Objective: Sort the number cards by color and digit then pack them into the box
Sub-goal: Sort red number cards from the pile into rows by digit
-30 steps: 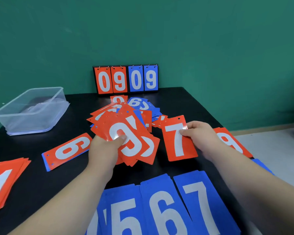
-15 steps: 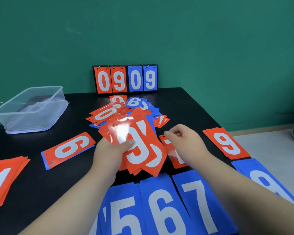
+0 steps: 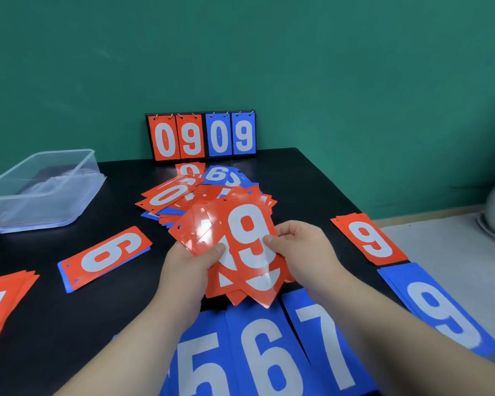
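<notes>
Box: rear left of the table, no number cards made out inside. Left hand: clamped on a fan of red cards, thumb on top. Right hand: a second ago it carried a red 7 and laid it down; it has returned to the fan and now pinches the top red 9 card. The 7 is hidden below the fan. Red 9 pile: further right, apart. Judgement: sorting is mid-course, this 9 probably belongs on that pile, packing not begun
</notes>
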